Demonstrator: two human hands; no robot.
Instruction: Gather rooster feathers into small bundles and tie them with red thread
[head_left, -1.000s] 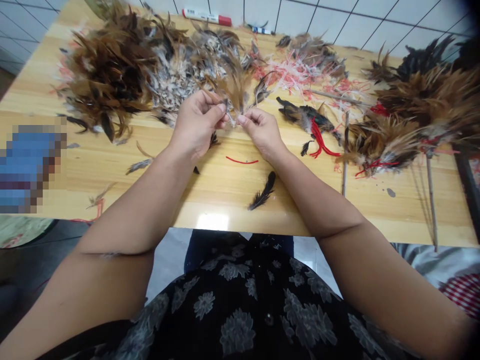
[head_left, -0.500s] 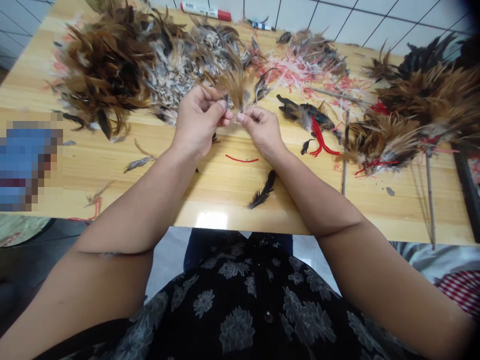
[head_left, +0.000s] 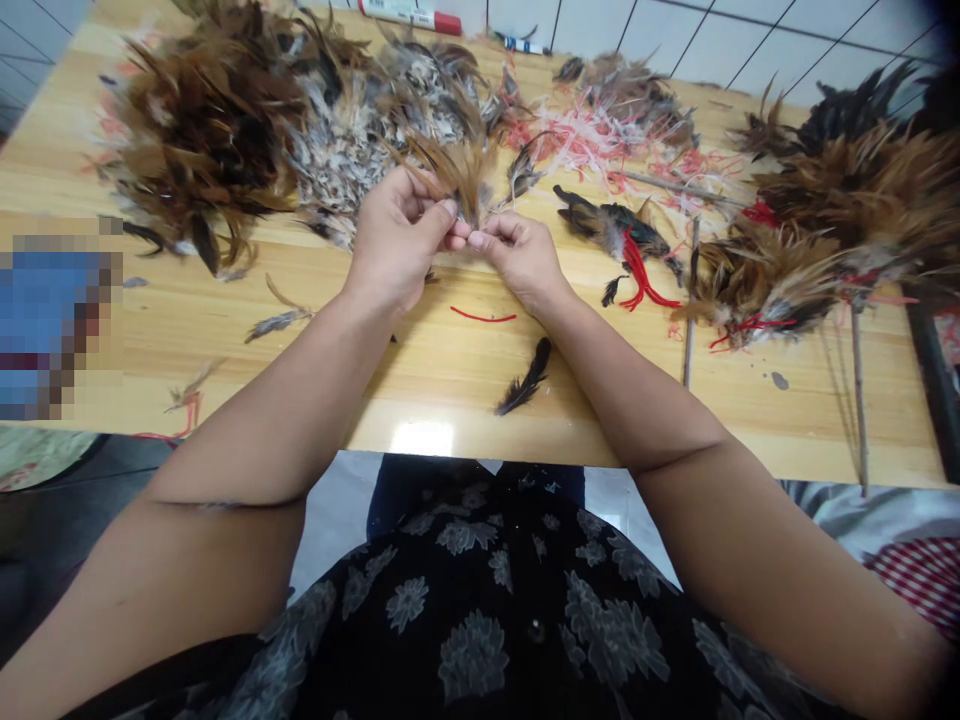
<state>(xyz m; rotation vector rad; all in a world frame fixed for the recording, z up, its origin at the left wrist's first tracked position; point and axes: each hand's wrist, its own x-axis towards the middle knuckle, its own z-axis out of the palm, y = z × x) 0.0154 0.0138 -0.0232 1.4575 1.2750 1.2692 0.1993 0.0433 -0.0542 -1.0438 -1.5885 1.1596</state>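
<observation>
My left hand (head_left: 405, 235) is closed, thumb against fingers, on a small bunch of brown feathers (head_left: 466, 172) whose tips fan out away from me. My right hand (head_left: 523, 258) pinches at the quill end of that bunch, its thumb tip meeting my left fingertips. The exact grip on the quills is hidden by the fingers. Below the hands a short red string (head_left: 483, 316) lies on the wooden table (head_left: 420, 385). A single black feather (head_left: 525, 378) rests nearer to me.
Heaps of brown feathers (head_left: 202, 150) and grey-white feathers (head_left: 337, 150) lie at the back left. Pink and white shreds (head_left: 581, 145) are behind my right hand. Dark feathers with red strings (head_left: 637, 265) and feather dusters on sticks (head_left: 859, 390) lie right. A red-capped marker (head_left: 412, 14) is along the wall.
My right fingertips have shifted slightly left, up against my left fingertips. The feather bunch leans a little more to the left. Other things stay where they were.
</observation>
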